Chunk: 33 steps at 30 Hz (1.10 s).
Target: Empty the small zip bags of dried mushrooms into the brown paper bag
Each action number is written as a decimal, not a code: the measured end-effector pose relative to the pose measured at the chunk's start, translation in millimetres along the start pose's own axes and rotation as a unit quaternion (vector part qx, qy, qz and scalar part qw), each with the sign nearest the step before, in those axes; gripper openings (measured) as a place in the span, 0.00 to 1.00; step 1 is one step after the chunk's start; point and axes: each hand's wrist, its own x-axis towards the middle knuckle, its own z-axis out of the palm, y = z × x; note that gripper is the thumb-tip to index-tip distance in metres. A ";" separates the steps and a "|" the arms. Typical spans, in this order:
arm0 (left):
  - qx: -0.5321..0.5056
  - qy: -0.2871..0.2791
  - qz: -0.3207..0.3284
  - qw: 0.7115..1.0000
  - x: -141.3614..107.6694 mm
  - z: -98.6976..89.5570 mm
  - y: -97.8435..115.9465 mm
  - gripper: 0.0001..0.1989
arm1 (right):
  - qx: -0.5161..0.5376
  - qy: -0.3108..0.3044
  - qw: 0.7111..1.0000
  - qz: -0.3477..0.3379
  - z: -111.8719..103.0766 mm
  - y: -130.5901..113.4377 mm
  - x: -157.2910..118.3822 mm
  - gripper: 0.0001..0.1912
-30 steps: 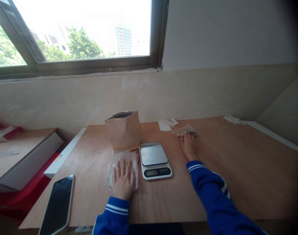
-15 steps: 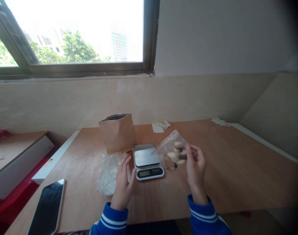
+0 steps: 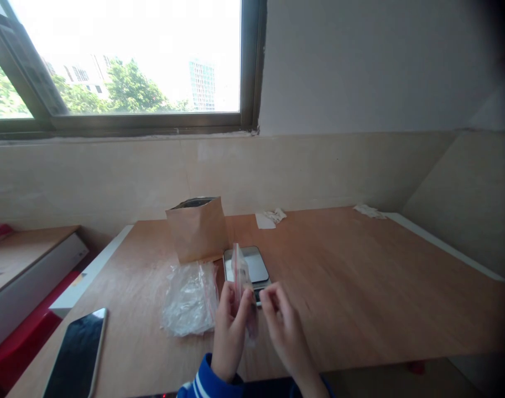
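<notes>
My left hand (image 3: 232, 326) pinches a clear zip bag (image 3: 240, 271) between thumb and fingers. The bag is turned edge-on above the front of a kitchen scale (image 3: 255, 265), so the pale pieces inside barely show. Close to the bag's right side, my right hand (image 3: 283, 320) has its thumb and fingertips drawn together; anything between them is too small to make out. Part of the scale's display is hidden behind my hands. To the left lies a pile of clear plastic bags (image 3: 189, 304), and behind it stands a brown paper pouch (image 3: 198, 232) with its top open.
A phone (image 3: 76, 354) lies at the table's left front. White paper (image 3: 265, 221) and crumpled tissue (image 3: 277, 215) lie behind the scale, with another tissue (image 3: 370, 211) at the back right. A second table (image 3: 28, 249) stands at the left, by a window.
The zip bag went from my right hand to my left and turned edge-on. My right hand moved left and down toward it. The left hand closed and moved slightly right.
</notes>
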 end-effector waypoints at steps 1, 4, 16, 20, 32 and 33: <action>-0.005 0.008 -0.006 1.000 -1.7 2.2 -0.3 0.14 | 0.007 -0.046 0.999 0.006 4.7 -5.3 -3.6 0.15; -0.010 0.017 -0.028 0.999 -3.4 3.6 -1.0 0.19 | 0.005 -0.075 0.997 0.003 13.6 -13.8 -9.4 0.17; 0.106 -0.058 0.008 0.993 -3.0 -4.5 7.0 0.14 | -0.035 -0.113 0.993 -0.011 5.1 -10.4 -10.4 0.15; 0.117 -0.083 0.007 0.990 -2.2 -3.9 8.5 0.14 | -0.032 -0.111 0.993 -0.026 2.3 -7.5 -9.8 0.15; 0.058 -0.021 -0.034 0.998 -6.8 -11.8 -3.7 0.17 | -0.063 -0.160 0.985 -0.009 1.8 -17.5 -14.4 0.12; 0.071 -0.031 -0.023 0.997 -6.6 -11.1 -1.7 0.17 | -0.067 -0.161 0.984 -0.024 1.7 -15.9 -13.3 0.11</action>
